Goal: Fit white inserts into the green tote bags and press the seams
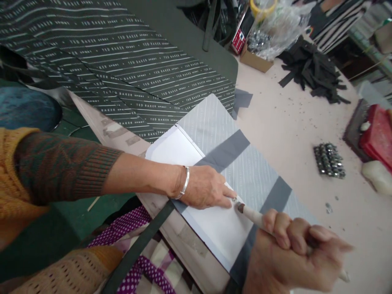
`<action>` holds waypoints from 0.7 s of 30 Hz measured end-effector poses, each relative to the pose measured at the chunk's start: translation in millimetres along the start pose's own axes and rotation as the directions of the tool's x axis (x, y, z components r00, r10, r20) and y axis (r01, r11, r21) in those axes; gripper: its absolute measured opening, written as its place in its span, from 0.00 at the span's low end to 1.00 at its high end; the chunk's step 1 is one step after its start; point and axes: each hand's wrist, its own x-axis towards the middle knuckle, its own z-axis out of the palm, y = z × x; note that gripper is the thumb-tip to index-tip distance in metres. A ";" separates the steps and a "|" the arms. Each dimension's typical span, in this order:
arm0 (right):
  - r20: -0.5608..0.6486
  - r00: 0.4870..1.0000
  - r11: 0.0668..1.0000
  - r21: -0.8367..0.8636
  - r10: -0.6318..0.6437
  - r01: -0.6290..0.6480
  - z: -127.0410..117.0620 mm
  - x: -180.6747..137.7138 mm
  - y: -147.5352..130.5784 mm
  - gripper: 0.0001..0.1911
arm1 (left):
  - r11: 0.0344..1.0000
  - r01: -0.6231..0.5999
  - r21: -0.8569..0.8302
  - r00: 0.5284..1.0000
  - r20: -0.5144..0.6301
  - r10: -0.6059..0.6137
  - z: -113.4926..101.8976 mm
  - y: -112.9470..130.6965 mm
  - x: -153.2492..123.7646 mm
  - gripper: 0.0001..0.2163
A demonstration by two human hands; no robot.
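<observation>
My left hand, with a silver bracelet at the wrist, lies on a white panel. Its fingers stretch forward and slightly apart, the tips beside a small shiny metal piece. My right hand is wrapped around a white rod-like tool with a dark, worn tip. That tip rests close to the metal piece; contact cannot be told. Beneath and beyond the panel spreads a grey printed fabric piece crossed by dark grey straps. A long dark strap runs toward my lap.
Dark fabric sheets with printed lettering cover the left back. Black strips are heaped at the back right, beside a cardboard box of metal parts. Shiny metal pieces lie right, near a red block. The table edge runs diagonally.
</observation>
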 end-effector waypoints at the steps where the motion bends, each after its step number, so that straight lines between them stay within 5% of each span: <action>1: -0.007 1.000 1.000 -0.009 -0.014 0.014 -0.1 0.2 0.3 0.13 | 1.000 0.000 -0.001 1.000 -0.009 0.000 0.6 0.0 -0.4 0.04; 14: 0.283 0.950 0.954 -0.224 -0.131 0.198 34.9 -8.4 0.8 0.16 | 0.997 0.042 -0.066 0.986 0.165 -0.030 -4.7 -1.0 4.3 0.07; 18: 0.362 0.918 0.779 -0.523 -0.163 0.345 57.0 -15.8 -1.4 0.16 | 0.991 0.093 -0.098 0.986 0.146 -0.078 -3.4 -1.9 2.8 0.07; 21: 0.490 0.869 0.659 -0.632 -0.067 0.407 64.4 -9.2 -0.7 0.16 | 0.987 0.139 -0.085 0.980 0.155 -0.125 -2.7 -1.3 1.1 0.09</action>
